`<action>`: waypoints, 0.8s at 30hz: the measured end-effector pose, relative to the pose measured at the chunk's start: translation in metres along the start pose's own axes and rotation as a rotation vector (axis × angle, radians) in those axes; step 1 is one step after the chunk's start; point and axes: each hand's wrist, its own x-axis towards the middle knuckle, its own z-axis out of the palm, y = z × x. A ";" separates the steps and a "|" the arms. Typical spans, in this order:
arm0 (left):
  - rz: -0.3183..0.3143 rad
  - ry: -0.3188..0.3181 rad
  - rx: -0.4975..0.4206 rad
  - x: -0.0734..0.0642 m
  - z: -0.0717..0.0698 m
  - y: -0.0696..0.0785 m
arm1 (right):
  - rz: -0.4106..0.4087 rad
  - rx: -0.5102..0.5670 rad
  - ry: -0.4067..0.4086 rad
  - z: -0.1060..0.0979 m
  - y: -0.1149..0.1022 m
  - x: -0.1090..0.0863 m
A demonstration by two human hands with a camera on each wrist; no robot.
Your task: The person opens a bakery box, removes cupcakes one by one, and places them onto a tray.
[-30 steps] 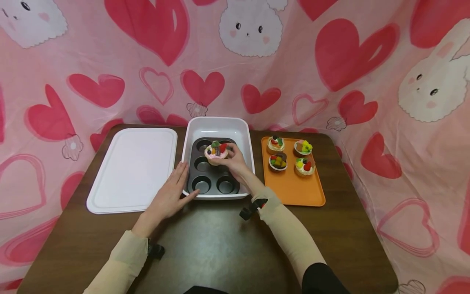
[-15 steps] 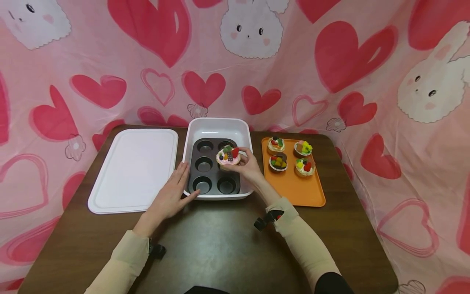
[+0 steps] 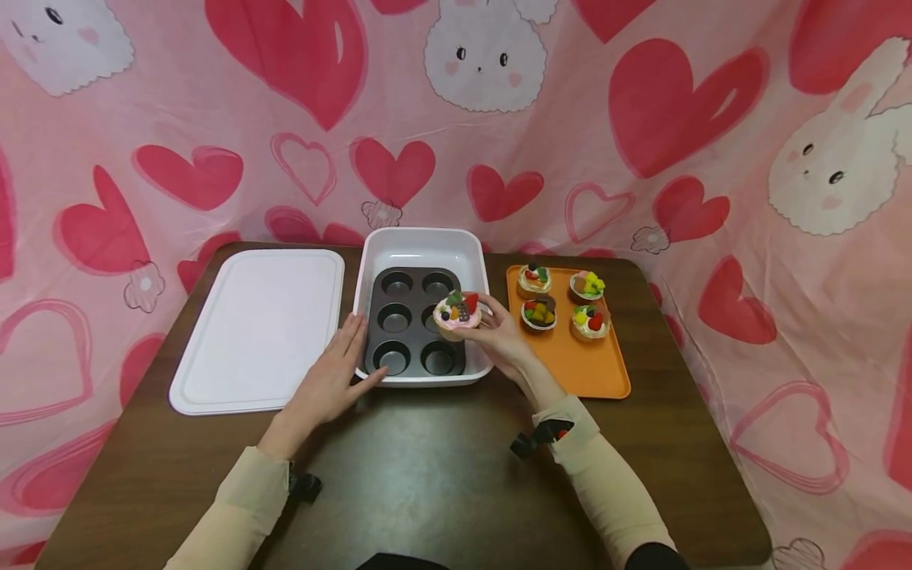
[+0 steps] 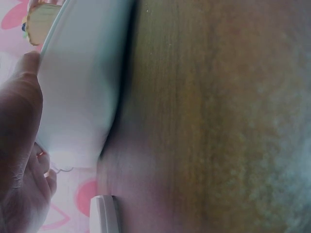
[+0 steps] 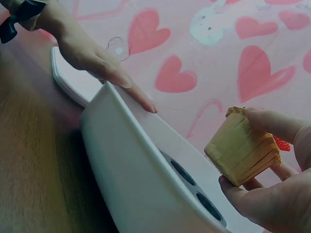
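Observation:
My right hand [image 3: 502, 336] grips a cupcake [image 3: 456, 315] with pink cream, a strawberry, a leaf and a chocolate piece on top. It is held over the right side of a dark muffin tin [image 3: 416, 339], whose cups show bare metal. In the right wrist view the cupcake's pleated, tan paper side [image 5: 243, 148] sits between thumb and fingers. The tin lies inside a deep white tub [image 3: 427, 244]. With straight fingers, my left hand [image 3: 331, 380] rests on the tub's left rim at the near corner. The left wrist view shows the left thumb [image 4: 30, 65] along that rim.
Right of the tub lies an orange tray [image 3: 570, 372] bearing several cupcakes, such as one with a strawberry [image 3: 590, 323] and one with a dark topping [image 3: 539, 314]. A flat white board [image 3: 264, 328] lies to the left. Behind the brown table [image 3: 399, 475] hangs a pink heart-print cloth [image 3: 456, 182].
My right hand has carried the pink cupcake rightward and a little nearer, from over the tin's middle to its right side. The left hand has stayed on the tub's rim.

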 end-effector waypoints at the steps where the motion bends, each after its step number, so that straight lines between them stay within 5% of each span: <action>1: 0.000 -0.002 0.000 0.000 0.000 0.001 | 0.010 0.001 0.000 -0.001 0.000 -0.001; 12: 0.025 0.046 -0.077 -0.002 0.003 -0.005 | -0.047 -0.014 0.039 -0.018 0.005 -0.010; 24: 0.000 0.002 -0.028 0.000 0.001 -0.001 | -0.003 -0.041 0.151 -0.029 0.003 -0.016</action>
